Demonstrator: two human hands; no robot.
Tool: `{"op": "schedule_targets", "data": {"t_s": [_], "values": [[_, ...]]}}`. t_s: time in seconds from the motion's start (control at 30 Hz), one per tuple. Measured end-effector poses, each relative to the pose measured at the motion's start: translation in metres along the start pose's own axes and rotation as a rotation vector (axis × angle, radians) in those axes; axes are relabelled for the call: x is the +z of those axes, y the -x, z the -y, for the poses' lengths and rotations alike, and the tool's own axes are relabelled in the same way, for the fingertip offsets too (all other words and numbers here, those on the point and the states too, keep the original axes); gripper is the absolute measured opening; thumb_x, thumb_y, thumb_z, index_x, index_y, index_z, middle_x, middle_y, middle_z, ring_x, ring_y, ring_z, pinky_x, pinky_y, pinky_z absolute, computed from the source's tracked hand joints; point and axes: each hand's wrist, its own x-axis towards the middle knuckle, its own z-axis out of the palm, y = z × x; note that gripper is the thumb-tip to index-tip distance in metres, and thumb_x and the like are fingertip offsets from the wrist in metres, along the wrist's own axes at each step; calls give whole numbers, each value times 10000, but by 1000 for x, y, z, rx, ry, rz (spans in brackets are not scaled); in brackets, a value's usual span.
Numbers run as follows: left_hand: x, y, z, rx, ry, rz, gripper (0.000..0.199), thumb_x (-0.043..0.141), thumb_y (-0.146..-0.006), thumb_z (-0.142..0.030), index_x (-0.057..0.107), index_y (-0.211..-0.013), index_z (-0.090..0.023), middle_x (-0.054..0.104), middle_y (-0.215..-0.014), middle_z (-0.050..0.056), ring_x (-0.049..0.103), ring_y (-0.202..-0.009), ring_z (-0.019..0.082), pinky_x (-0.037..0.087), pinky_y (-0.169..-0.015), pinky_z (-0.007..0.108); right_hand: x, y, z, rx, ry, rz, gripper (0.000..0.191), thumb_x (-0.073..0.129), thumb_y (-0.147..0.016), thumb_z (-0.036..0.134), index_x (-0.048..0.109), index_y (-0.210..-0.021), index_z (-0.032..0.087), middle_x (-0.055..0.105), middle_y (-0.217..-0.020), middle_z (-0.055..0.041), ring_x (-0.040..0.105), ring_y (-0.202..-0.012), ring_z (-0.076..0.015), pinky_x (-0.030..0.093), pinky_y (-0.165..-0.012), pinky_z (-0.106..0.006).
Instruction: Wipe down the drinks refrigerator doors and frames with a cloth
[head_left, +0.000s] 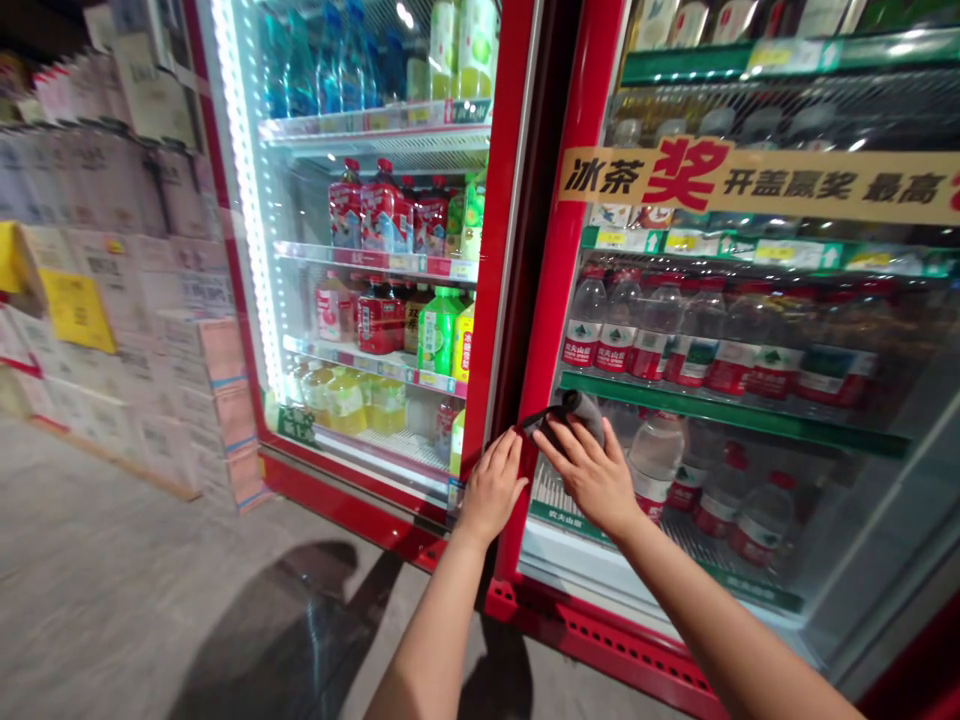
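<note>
A dark grey cloth (583, 408) lies under the fingers of my right hand (598, 478), pressed to the red frame and glass at the left side of the right drinks fridge (551, 330). Part of the cloth is folded up above the fingers; the rest is hidden beneath them. My left hand (491, 488) is beside it at the gap between the two fridges, fingers stretched out along the red edge, holding nothing. Behind the glass near my right hand stands a large clear water bottle (657, 450).
To the left, a lit drinks fridge (375, 240) holds several bottles on shelves. Stacked cartons (217, 410) stand on the grey floor (97, 570) beyond it. A yellow printed strip (795, 185) crosses the right fridge's glass.
</note>
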Motion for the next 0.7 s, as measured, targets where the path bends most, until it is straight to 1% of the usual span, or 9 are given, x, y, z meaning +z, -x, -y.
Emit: {"op": "schedule_targets", "data": {"t_s": [0.1, 0.17, 0.2, 0.33, 0.4, 0.53, 0.6, 0.67, 0.7], "values": [[-2, 3, 2, -43, -20, 10, 808, 633, -892, -154, 230, -1591, -166, 465, -1561, 173, 442, -1450, 278, 455, -1158, 444, 7, 14, 4, -187, -49, 64, 600, 550, -963, 223, 421, -1540, 328, 467, -1578, -14, 431, -1426, -232, -11, -1278, -506], [-5, 5, 2, -49, -43, 27, 804, 635, -892, -173, 235, -1590, -165, 458, -1569, 165, 440, -1451, 279, 443, -1166, 444, 3, 12, -1, -252, -66, 75, 570, 537, -974, 221, 440, -1525, 328, 469, -1577, -2, 435, -1424, -215, -7, -1281, -491], [-6, 5, 2, -47, -57, 34, 796, 635, -894, -186, 245, -1588, -167, 458, -1571, 158, 434, -1455, 277, 431, -1175, 448, -1, 6, -5, -237, -61, 66, 569, 538, -973, 218, 442, -1524, 321, 461, -1582, -7, 427, -1431, -219, -3, -1280, -497], [-11, 8, 2, -55, -118, 39, 769, 636, -893, -224, 287, -1576, -161, 461, -1575, 135, 384, -1487, 268, 345, -1231, 468, -12, -30, -13, -17, -14, -4, 623, 568, -946, 205, 417, -1545, 284, 401, -1617, -58, 354, -1481, -280, -4, -1264, -563], [-11, 11, 3, -86, -141, 42, 748, 630, -892, -224, 314, -1566, -149, 464, -1574, 131, 387, -1484, 269, 351, -1226, 456, -7, -32, -5, -19, -24, -4, 632, 566, -938, 190, 417, -1545, 283, 407, -1614, -62, 355, -1481, -276, -8, -1265, -551], [-12, 19, 6, -167, -164, 60, 685, 594, -898, -201, 369, -1543, -144, 487, -1556, 130, 441, -1441, 275, 424, -1163, 424, 23, 8, 28, -204, -96, 44, 559, 558, -940, 186, 494, -1490, 266, 485, -1565, -53, 404, -1444, -233, -7, -1276, -509], [-13, 22, 7, -176, -165, 68, 661, 572, -905, -194, 383, -1537, -148, 507, -1539, 134, 472, -1410, 279, 439, -1141, 430, 35, 28, 38, -334, -140, 57, 491, 556, -939, 183, 562, -1425, 246, 531, -1528, -53, 433, -1419, -214, 34, -1280, -504], [-13, 23, 8, -181, -155, 64, 633, 551, -910, -184, 408, -1527, -161, 540, -1507, 131, 503, -1373, 282, 447, -1125, 442, 36, 32, 36, -423, -174, 60, 444, 552, -941, 183, 602, -1378, 242, 557, -1504, -51, 451, -1402, -206, 78, -1278, -507], [-13, 23, 8, -187, -145, 53, 617, 540, -912, -178, 425, -1518, -171, 561, -1485, 127, 516, -1356, 281, 452, -1116, 445, 33, 27, 31, -413, -175, 57, 447, 551, -943, 184, 599, -1383, 249, 554, -1506, -49, 451, -1403, -210, 84, -1277, -515]]}}
